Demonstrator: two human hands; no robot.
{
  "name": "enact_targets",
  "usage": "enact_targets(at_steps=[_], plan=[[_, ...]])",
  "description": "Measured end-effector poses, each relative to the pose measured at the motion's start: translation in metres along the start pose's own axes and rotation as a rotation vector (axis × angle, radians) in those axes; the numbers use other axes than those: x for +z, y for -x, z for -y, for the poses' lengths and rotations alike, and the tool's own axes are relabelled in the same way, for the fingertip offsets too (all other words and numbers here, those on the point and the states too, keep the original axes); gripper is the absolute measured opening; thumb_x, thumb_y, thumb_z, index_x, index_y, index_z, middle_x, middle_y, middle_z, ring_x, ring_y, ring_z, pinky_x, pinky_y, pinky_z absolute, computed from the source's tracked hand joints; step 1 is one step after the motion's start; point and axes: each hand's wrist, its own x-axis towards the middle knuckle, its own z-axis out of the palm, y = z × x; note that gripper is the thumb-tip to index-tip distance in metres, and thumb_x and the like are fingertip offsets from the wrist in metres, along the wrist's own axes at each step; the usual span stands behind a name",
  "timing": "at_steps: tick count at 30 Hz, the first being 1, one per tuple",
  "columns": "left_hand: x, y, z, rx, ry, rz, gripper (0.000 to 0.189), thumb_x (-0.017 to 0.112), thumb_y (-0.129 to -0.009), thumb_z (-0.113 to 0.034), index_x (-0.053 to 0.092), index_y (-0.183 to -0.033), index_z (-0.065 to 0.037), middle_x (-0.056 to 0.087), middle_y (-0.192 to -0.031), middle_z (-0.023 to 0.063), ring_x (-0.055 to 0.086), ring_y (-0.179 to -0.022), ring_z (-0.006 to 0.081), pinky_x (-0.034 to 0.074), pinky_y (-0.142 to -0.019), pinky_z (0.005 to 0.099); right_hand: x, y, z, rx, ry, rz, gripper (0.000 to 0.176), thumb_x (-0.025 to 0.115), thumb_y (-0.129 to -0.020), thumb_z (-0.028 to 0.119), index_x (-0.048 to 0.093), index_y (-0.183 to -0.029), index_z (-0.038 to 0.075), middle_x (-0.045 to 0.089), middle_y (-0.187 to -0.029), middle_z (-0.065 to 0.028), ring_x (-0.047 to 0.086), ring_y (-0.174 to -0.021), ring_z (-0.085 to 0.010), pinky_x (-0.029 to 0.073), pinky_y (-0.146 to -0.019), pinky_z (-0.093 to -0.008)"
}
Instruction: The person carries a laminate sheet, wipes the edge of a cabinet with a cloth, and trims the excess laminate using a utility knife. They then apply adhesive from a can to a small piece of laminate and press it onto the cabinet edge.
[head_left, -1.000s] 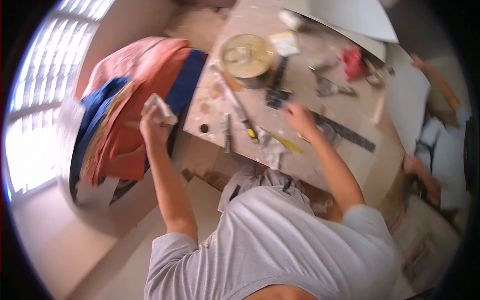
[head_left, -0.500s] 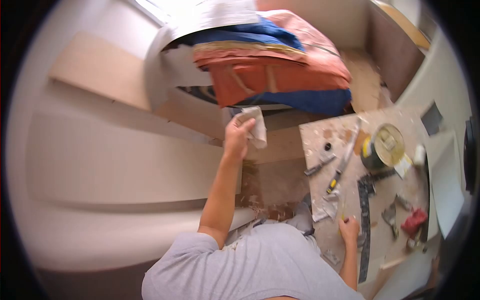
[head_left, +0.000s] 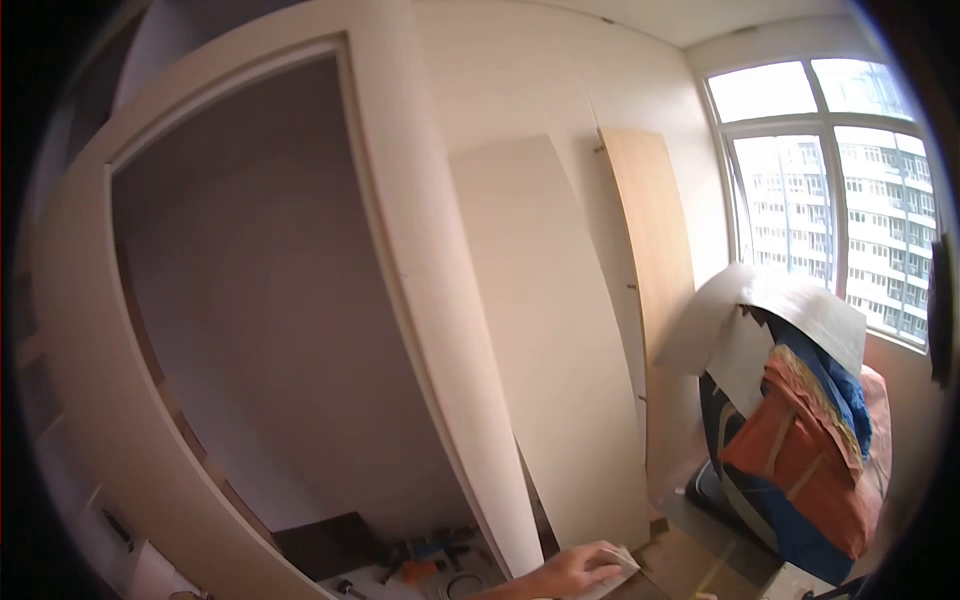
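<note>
My left hand (head_left: 578,572) is at the bottom edge, low beside a white upright post (head_left: 440,270). Its fingers are closed around a folded off-white sheet (head_left: 622,570), thin and stiff-looking, like paper. Whether it is sandpaper cannot be made out. The hand is nearest to the foot of the post and a pale panel (head_left: 560,350) leaning on the wall behind it. My right hand is out of sight.
A white frame (head_left: 75,260) surrounds a dark opening, with several tools (head_left: 430,560) low inside. A wood-coloured board (head_left: 655,230) leans near the window (head_left: 835,190). On the right, orange and blue bags (head_left: 800,430) are piled under a white sheet (head_left: 810,310).
My view has swung left and up, from the tool-covered board to the frame and wall. My left hand still holds the folded sheet; my right hand has left the view.
</note>
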Motion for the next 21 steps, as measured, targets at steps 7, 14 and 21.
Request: enact_targets(at_steps=[7,14,21], plan=[[-0.208,0.093,-0.204,0.285,-0.351,-0.659,0.025,0.077,-0.103,-0.023,0.076,-0.123,-0.008,0.077,-0.106,0.0027,0.073,-0.099,0.015,0.059,-0.09,0.0325,0.206,-0.042,0.06,-0.3,0.009,0.512,0.076,0.072,-0.107,0.022,0.034,-0.173,0.02,0.065,-0.082,-0.0057,0.057,-0.074,-0.0159,0.047,-0.066,-0.0302],[-0.355,0.031,-0.373,0.577,-0.271,-1.097,0.034,0.078,-0.101,-0.03,0.073,-0.122,-0.003,0.077,-0.111,0.006,0.071,-0.099,0.0147,0.056,-0.091,0.0317,0.35,-0.083,0.196,-1.146,0.171,0.667,0.049,0.059,-0.1,-0.005,0.057,-0.149,-0.004,0.069,-0.094,-0.0174,0.069,-0.076,-0.0272,0.056,-0.071,-0.0377],[-0.445,-0.037,-0.478,0.709,-0.423,-1.199,0.034,0.077,-0.101,-0.026,0.074,-0.121,0.001,0.078,-0.112,0.0095,0.072,-0.099,0.0169,0.055,-0.088,0.0336,0.469,-0.126,0.29,-1.347,0.097,0.545,0.053,0.058,-0.099,-0.001,0.058,-0.151,0.004,0.064,-0.086,-0.0187,0.065,-0.07,-0.0365,0.053,-0.065,-0.0453]])
